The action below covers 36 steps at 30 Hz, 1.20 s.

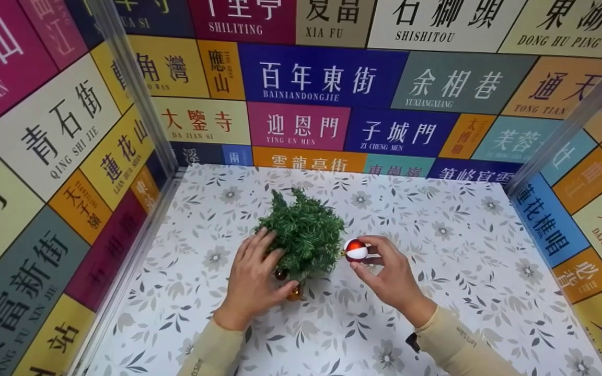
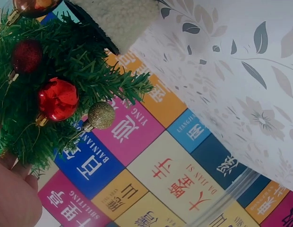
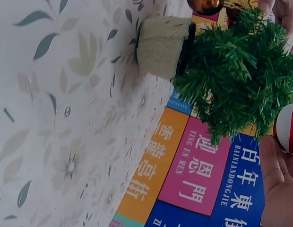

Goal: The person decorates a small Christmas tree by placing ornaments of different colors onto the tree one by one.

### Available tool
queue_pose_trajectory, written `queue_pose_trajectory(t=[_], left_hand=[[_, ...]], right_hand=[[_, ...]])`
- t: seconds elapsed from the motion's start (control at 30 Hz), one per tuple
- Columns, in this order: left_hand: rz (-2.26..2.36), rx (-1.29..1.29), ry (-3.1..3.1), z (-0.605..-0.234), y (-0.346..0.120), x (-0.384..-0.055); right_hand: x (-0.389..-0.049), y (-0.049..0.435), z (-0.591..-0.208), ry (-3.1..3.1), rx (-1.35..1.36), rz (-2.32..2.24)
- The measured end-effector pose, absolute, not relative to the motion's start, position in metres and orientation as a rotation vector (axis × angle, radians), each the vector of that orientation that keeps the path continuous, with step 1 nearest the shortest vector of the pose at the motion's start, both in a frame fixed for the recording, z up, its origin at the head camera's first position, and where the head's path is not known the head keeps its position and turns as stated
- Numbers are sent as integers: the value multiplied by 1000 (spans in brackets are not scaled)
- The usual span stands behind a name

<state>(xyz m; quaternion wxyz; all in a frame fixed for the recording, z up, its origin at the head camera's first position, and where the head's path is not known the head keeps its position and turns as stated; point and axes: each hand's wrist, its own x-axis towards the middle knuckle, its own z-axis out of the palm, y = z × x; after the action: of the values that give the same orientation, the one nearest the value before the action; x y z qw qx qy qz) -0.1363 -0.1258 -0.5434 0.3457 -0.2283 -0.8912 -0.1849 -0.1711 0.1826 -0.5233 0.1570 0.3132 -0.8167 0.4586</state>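
A small artificial Christmas tree (image 1: 306, 230) stands on the table. My left hand (image 1: 251, 271) holds its left side, fingers among the branches, thumb beside a gold bauble (image 1: 294, 292). To the right of the tree, my right hand (image 1: 395, 271) pinches a red-and-white bauble (image 1: 356, 250) between thumb and fingers, its gold cap toward the branches. In the left wrist view a shiny red bauble (image 2: 58, 99), a dark red bauble (image 2: 27, 56) and a gold glitter bauble (image 2: 101, 116) hang on the tree. The right wrist view shows its pale, fabric-like pot (image 3: 163, 45).
A white cloth with grey leaves and flowers covers the table (image 1: 217, 303). Walls of colourful sign panels (image 1: 322, 75) rise behind and at both sides, with clear upright posts (image 1: 136, 83) at the corners. A small green bit (image 3: 8, 115) lies on the cloth.
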Motion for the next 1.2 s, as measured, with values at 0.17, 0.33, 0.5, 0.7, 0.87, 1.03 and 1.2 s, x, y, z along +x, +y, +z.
queue_pose_trajectory(t=[0.17, 0.33, 0.5, 0.7, 0.87, 1.03, 1.2], left_hand=[[-511, -600, -2259, -541, -124, -138], [-555, -604, -2195, -538, -121, -140], [-558, -601, -2181, -535, -119, -141], [-554, -611, -2136, -529, -115, -139], [-569, -646, -2089, -521, -109, -139], [-571, -716, -2022, -517, -101, -136], [-561, -749, -1997, -518, -92, -132]], right_hand=[[-165, 173, -526, -2332, 913, 1378], [-160, 162, -528, -2326, 926, 1442], [-156, 155, -529, -2328, 943, 1480], [-147, 147, -512, -2286, 989, 1555], [-137, 139, -494, -2221, 1074, 1580], [-137, 136, -495, -2208, 1100, 1614], [-136, 134, -495, -2240, 1090, 1664]])
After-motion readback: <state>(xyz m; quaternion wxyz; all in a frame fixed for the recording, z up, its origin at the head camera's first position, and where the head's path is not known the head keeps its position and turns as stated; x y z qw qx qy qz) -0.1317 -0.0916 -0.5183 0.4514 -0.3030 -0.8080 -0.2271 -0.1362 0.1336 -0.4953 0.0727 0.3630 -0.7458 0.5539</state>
